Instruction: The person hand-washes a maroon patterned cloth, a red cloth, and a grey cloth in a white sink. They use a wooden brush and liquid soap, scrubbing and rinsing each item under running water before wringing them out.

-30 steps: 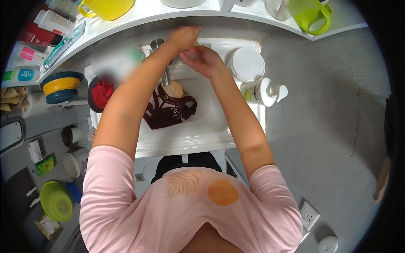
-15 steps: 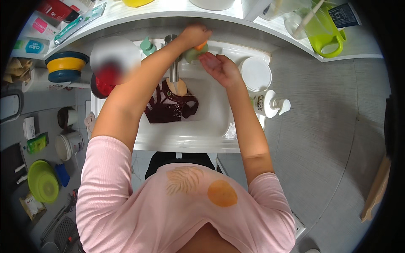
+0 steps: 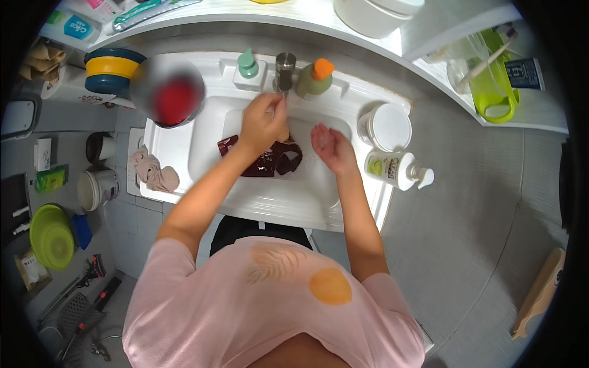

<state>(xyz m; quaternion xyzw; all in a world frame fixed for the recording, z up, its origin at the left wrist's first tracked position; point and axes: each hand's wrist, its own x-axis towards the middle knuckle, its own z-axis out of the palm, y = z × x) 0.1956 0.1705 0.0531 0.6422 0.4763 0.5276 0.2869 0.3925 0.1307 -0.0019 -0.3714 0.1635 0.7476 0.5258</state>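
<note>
My left hand [image 3: 262, 124] is at the tap [image 3: 284, 72], its fingers closed on the front of it and hiding most of the spout. To the right, my right hand [image 3: 333, 151] hovers over the basin, palm up and lightly cupped, fingers open; a wet shine shows on the palm. Below my left hand, a wet dark maroon garment [image 3: 264, 164] with straps lies in the white sink [image 3: 270, 205]. Part of a beige round patch on it shows beside my fingers. Behind the hands stands a green pump bottle [image 3: 314, 81] with an orange top.
A mint soap pump [image 3: 248, 66] stands left of the tap. A white tub [image 3: 390, 127] and a white pump bottle [image 3: 396, 170] line the right rim. On the left are a red-bottomed bowl [image 3: 175, 101] and a beige cloth [image 3: 153, 170]. A shelf [image 3: 307, 35] overhangs the back.
My left hand has come down from the orange-topped bottle to the tap. My right hand has drawn back from that bottle to over the basin. The view has shifted.
</note>
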